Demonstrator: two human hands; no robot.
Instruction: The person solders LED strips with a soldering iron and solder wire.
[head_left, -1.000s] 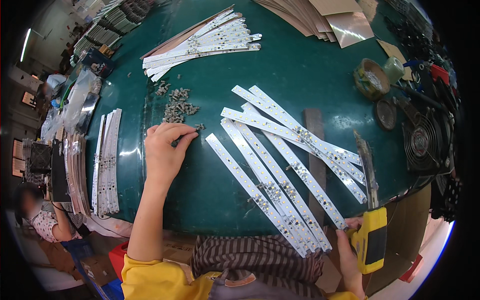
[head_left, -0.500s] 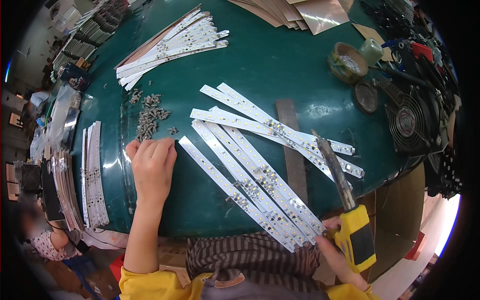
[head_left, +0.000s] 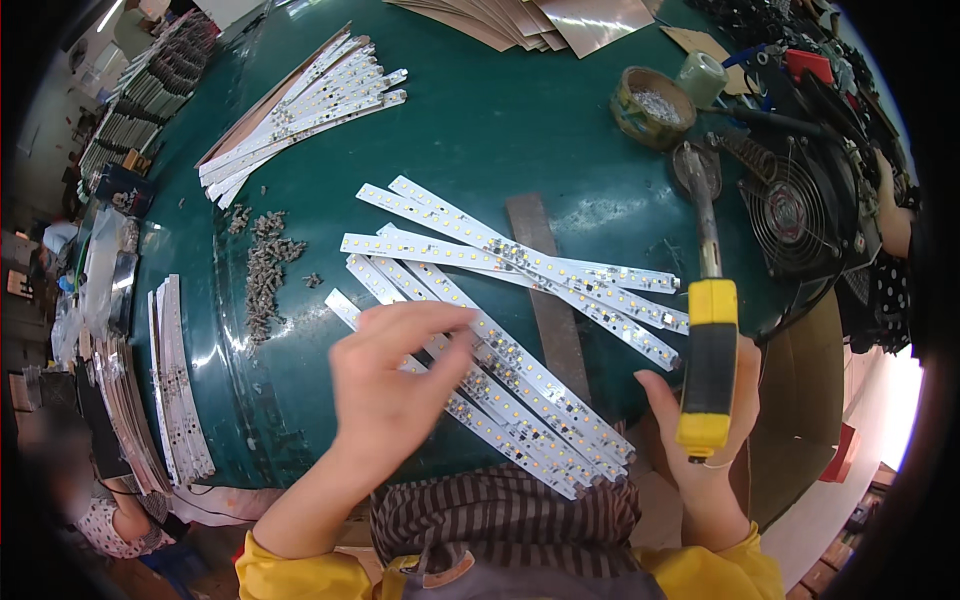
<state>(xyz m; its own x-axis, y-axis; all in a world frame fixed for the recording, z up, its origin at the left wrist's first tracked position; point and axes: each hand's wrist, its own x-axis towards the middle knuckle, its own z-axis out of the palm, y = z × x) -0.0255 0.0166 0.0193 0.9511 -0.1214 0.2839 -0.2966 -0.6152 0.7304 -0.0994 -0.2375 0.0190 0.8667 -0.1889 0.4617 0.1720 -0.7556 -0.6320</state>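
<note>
My left hand [head_left: 392, 372] hovers over the near group of white LED strips [head_left: 540, 385], thumb and forefinger pinched close together. Whatever sits between those fingertips is too small to make out. My right hand [head_left: 746, 395] grips a yellow and black soldering gun [head_left: 712, 300], its metal barrel pointing away over the table. The barrel's tip lies in front of a small round dish [head_left: 712, 178]. More LED strips [head_left: 610, 290] cross one another just beyond the near group. A flat dark bar [head_left: 558, 335] passes beneath them. Left of the strips lies a heap of small metal parts [head_left: 266, 270].
Fanned LED strips [head_left: 300, 110] lie at the far left, with another bundle [head_left: 178, 390] by the left edge. A round tub [head_left: 632, 118] and a black fan [head_left: 790, 212] stand at the right. Copper-coloured sheets [head_left: 520, 22] lie at the back. Another person sits at lower left.
My left hand has moved right, from the small metal parts to above the strips. My right hand has left the strips' near ends, and the soldering gun has swung upright, farther away.
</note>
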